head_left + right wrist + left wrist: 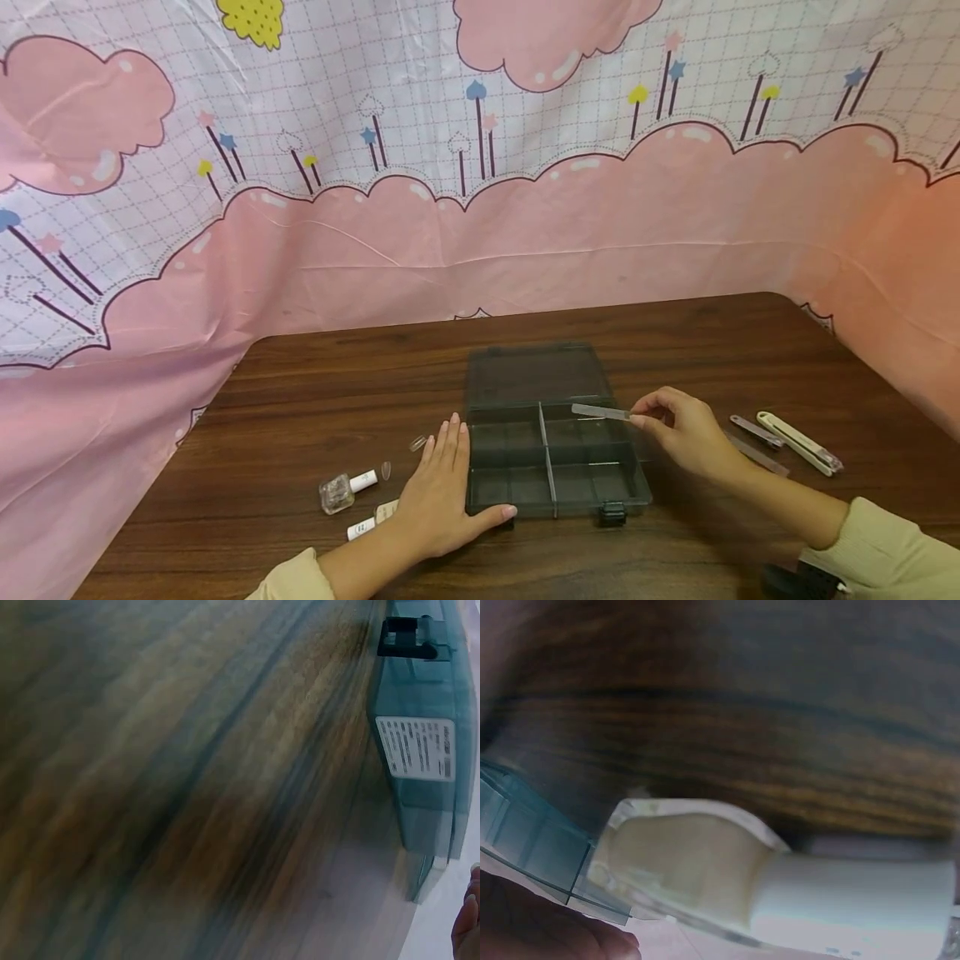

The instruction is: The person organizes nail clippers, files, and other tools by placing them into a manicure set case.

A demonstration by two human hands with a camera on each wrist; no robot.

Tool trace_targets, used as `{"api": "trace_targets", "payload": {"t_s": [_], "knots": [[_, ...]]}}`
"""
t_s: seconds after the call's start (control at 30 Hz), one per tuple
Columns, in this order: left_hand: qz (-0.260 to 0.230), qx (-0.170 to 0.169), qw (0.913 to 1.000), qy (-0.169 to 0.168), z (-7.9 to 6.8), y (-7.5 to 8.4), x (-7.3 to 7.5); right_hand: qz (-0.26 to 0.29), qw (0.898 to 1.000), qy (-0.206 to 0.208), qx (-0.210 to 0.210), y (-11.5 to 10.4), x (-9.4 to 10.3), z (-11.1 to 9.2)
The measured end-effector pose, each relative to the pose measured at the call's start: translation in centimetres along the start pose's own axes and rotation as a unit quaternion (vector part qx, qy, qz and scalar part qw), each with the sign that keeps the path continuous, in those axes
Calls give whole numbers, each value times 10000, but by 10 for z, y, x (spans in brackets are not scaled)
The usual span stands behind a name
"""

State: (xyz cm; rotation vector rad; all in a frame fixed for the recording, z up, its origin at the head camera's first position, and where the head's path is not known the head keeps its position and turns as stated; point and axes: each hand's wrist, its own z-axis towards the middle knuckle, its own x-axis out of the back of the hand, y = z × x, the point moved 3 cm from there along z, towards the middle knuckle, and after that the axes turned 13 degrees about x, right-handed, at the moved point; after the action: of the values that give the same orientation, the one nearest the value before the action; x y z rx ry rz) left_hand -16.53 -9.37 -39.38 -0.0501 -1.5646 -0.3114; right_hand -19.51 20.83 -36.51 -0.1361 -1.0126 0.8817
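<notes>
A dark translucent divider box [555,510] lies on the table with its lid [536,375] laid back, and white dividers split its inside into compartments. My left hand [442,492] rests with straight fingers along the box's left side, its thumb at the front edge. Between thumb and fingers, my right hand [686,433] pinches one end of a slim greyish nail file [596,412], whose other end reaches over the back right compartment. The right wrist view catches the box's labelled end [416,748] and some fingertips [466,919].
Left of the box are a clear polish bottle [337,494], a beige polish bottle [682,862] beside my left wrist, and small clear nail tips [386,471]. To the right lie a small nail clipper [756,432], a cream-handled tool [799,443] and another flat strip [759,457].
</notes>
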Motion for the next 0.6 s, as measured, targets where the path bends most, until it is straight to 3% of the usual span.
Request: {"api": "trace_targets", "payload": {"t_s": [0.3,0.6], "knots": [[-16,7,10000,11,1,1,3,147,9987,-477,29,-6,-20,19],[-144,6,9999,-24,-1,2,3,-497,9947,-840,312,-9,-34,25]]}}
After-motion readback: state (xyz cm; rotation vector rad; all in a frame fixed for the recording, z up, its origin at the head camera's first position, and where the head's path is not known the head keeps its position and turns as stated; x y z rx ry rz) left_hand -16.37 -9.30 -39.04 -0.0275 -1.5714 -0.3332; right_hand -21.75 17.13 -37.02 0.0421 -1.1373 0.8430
